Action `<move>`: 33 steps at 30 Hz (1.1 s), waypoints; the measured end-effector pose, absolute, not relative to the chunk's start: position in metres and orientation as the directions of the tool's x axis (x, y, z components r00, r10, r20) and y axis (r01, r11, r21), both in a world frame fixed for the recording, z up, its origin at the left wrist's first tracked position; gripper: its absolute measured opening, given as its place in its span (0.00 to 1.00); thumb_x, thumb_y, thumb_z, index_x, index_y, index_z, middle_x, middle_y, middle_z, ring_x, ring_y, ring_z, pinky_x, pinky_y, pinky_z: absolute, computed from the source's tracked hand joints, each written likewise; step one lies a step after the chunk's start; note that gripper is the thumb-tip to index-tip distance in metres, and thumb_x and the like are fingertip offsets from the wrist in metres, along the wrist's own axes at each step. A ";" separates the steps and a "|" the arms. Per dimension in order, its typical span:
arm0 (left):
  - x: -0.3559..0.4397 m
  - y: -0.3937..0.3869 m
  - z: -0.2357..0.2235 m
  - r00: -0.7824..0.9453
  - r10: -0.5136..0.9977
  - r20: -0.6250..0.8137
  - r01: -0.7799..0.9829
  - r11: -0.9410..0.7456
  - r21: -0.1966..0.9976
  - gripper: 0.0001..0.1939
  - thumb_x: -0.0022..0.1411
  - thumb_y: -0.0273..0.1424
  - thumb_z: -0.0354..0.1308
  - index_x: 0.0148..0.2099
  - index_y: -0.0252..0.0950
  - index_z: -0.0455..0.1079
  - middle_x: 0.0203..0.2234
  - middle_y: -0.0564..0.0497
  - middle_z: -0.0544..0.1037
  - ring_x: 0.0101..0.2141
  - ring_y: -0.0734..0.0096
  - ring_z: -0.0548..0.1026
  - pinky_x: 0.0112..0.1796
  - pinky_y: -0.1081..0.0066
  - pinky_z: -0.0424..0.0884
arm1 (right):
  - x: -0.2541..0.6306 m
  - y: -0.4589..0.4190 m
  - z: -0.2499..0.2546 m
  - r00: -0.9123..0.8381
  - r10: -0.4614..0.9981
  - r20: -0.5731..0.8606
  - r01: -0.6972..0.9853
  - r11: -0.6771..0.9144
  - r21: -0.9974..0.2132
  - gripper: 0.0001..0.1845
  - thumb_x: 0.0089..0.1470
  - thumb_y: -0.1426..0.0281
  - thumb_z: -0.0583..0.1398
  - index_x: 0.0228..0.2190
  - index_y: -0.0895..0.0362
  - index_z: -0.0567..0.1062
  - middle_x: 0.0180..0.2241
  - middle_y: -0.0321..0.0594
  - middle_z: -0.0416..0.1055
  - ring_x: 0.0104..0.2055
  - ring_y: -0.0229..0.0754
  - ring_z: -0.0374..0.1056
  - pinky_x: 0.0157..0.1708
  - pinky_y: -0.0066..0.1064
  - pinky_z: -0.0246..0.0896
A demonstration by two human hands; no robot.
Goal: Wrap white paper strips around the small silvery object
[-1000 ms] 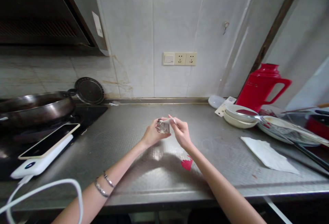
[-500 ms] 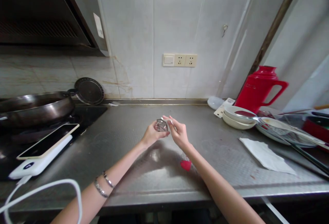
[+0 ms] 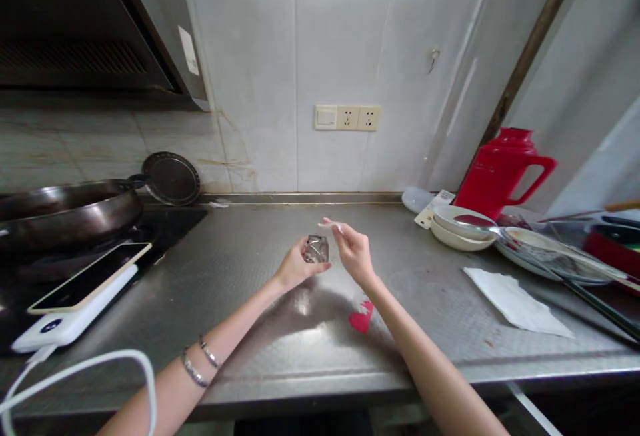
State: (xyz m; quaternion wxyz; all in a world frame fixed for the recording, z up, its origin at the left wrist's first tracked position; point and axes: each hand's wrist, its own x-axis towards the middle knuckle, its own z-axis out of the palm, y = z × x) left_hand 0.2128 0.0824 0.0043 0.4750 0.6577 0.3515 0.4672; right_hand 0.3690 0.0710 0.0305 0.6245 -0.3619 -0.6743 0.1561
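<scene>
My left hand (image 3: 296,266) grips a small square see-through grey object (image 3: 317,249) with shiny lines on it, held up over the counter. Its exact kind I cannot make out. To the right and slightly higher, my right hand (image 3: 355,253) pinches a thin white piece (image 3: 331,224), perhaps tissue, between thumb and fingers. A gap separates the white piece from the grey object. Below my right wrist, a flat red piece (image 3: 361,319) with a jagged edge lies on the steel counter (image 3: 260,356).
At left, a phone (image 3: 90,276) rests on a white power bank (image 3: 75,313) with a white cable, beside a pan (image 3: 75,213) on the stove. To the right are a white paper towel (image 3: 517,303), stacked bowls (image 3: 463,239), plates with utensils, and a red thermos jug (image 3: 500,173).
My right hand has moved up and right, away from the grey object, with the white piece in its fingers. More of the grey object and the red piece now shows.
</scene>
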 end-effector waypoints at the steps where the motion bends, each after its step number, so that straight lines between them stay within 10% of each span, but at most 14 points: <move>1: 0.213 0.082 0.005 0.322 0.905 0.280 0.017 -0.301 0.954 0.33 0.40 0.33 0.71 0.49 0.32 0.66 0.34 0.49 0.77 0.31 0.70 0.75 0.33 0.72 0.71 | 0.367 0.071 0.029 -0.030 0.674 0.738 0.301 0.710 -0.636 0.17 0.61 0.60 0.53 0.42 0.53 0.78 0.46 0.42 0.77 0.50 0.49 0.72 0.50 0.42 0.67; 15: 0.207 0.087 0.017 0.252 0.937 0.242 0.053 -0.263 0.963 0.25 0.42 0.38 0.67 0.42 0.33 0.67 0.27 0.53 0.74 0.27 0.71 0.73 0.21 0.74 0.71 | 0.357 0.061 0.024 -0.372 0.431 0.822 0.265 0.898 -0.351 0.18 0.64 0.68 0.49 0.48 0.50 0.74 0.49 0.42 0.74 0.56 0.46 0.66 0.61 0.51 0.53; 19: 0.205 0.089 0.018 0.242 0.942 0.234 0.080 -0.260 0.962 0.25 0.43 0.38 0.67 0.43 0.33 0.67 0.29 0.52 0.75 0.27 0.72 0.73 0.21 0.76 0.70 | 0.355 0.054 0.028 -0.301 0.527 0.795 0.222 0.849 -0.479 0.17 0.64 0.64 0.50 0.42 0.50 0.78 0.43 0.39 0.78 0.51 0.46 0.71 0.60 0.48 0.56; 25: 0.206 0.086 0.018 0.256 0.943 0.211 0.040 -0.228 0.973 0.25 0.44 0.38 0.68 0.42 0.31 0.67 0.27 0.53 0.73 0.23 0.76 0.71 0.19 0.78 0.69 | 0.366 0.064 0.032 0.306 0.670 0.676 0.199 0.649 -0.734 0.20 0.62 0.58 0.51 0.41 0.54 0.78 0.46 0.43 0.77 0.47 0.48 0.72 0.49 0.42 0.66; 33: 0.207 0.077 0.025 0.329 0.932 0.154 0.001 -0.163 0.987 0.25 0.45 0.39 0.68 0.44 0.32 0.69 0.25 0.54 0.73 0.22 0.76 0.71 0.21 0.75 0.72 | 0.365 0.072 0.027 -0.096 0.790 0.605 0.157 0.613 -0.775 0.17 0.60 0.63 0.53 0.45 0.52 0.77 0.50 0.40 0.74 0.54 0.49 0.68 0.55 0.43 0.61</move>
